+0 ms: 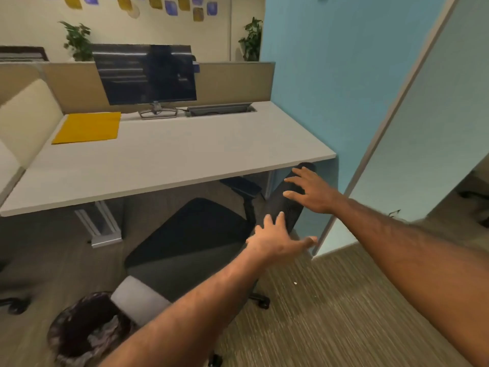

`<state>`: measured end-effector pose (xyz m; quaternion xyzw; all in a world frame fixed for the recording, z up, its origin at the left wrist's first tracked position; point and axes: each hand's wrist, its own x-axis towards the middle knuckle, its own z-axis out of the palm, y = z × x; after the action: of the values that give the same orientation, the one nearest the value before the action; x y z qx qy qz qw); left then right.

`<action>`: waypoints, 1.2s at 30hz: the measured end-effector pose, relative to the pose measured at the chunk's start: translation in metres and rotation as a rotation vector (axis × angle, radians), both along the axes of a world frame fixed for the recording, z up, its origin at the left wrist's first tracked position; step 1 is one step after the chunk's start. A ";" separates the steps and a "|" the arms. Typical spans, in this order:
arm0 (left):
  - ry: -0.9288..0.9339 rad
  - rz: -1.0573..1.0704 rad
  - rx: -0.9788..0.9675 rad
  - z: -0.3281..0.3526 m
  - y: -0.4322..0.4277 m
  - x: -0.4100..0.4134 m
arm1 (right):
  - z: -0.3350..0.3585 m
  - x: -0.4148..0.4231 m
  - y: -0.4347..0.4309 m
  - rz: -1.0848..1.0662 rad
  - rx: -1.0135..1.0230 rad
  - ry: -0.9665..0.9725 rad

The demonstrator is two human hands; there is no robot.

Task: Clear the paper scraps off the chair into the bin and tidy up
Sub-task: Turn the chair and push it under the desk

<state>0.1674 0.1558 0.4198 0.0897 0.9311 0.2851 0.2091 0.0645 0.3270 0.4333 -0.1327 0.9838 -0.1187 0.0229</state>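
A black office chair [190, 234] stands half under the desk, its seat bare and its backrest [284, 205] turned to the right. My left hand [277, 239] reaches over the seat's right edge with fingers spread, at the lower part of the backrest. My right hand [309, 190] lies with straight fingers against the upper part of the backrest. Neither hand holds anything. A round bin [79, 332] with a dark liner and crumpled paper inside stands at the lower left, beside the chair's grey armrest [137, 298]. One tiny white scrap [295, 283] lies on the carpet.
A white desk [164, 160] carries a dark monitor [145, 75] and a yellow folder [88, 127]. A blue partition [330, 83] closes the right side. Another chair's wheels [16, 304] show at the left edge. Striped carpet [330, 313] covers the floor.
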 end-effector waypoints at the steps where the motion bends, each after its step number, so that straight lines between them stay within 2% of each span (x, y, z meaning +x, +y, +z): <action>1: 0.019 0.006 -0.090 -0.003 0.007 0.004 | -0.001 -0.008 0.001 0.034 0.024 -0.025; 3: 0.105 0.015 -0.197 -0.007 0.014 0.008 | -0.003 -0.021 0.001 0.089 0.078 -0.093; 6: 0.180 0.003 -0.220 -0.015 0.011 0.003 | -0.010 -0.034 0.003 0.158 0.188 -0.148; 9: 0.240 -0.044 -0.205 -0.015 0.011 0.000 | -0.019 -0.041 0.012 0.191 0.255 -0.044; 20: 0.289 -0.105 -0.187 -0.008 -0.008 -0.012 | -0.019 -0.046 0.005 0.212 0.233 0.065; 31: 0.340 -0.214 -0.314 -0.002 -0.084 -0.025 | -0.032 -0.046 -0.031 0.193 0.057 0.207; 36: 0.358 -0.117 -0.338 -0.003 -0.129 -0.049 | -0.038 -0.058 -0.065 0.141 0.031 0.207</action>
<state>0.1182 0.0272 0.4164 0.1562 0.9810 0.0924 0.0689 0.0069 0.2623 0.3955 -0.2126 0.9708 -0.0870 -0.0686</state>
